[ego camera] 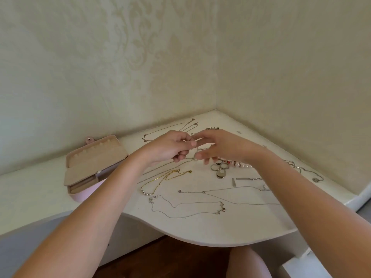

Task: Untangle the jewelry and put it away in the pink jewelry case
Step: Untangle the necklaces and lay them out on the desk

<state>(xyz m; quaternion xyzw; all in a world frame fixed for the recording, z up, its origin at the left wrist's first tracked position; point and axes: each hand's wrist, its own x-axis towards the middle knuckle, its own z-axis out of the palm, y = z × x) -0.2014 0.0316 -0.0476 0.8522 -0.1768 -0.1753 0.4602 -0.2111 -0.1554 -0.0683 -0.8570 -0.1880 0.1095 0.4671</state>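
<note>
My left hand (172, 147) and my right hand (218, 146) are raised together above the white corner table (200, 229). Both pinch a thin silver chain (160, 168) that hangs from the fingers and trails left onto the tabletop. The right hand's fingers are blurred. The pink jewelry case (90, 167) lies open at the left, its beige lining and ring rolls showing. Loose on the table are a gold necklace (160, 181), two long silver chains (200, 207), a few rings (218, 167) and a round locket (221, 174).
More thin chains (170, 129) lie toward the back near the wall. A pink bead bracelet (241, 164) and further silver pieces (313, 175) lie at the right. Two wallpapered walls meet behind the table. My knee (247, 263) shows below the curved front edge.
</note>
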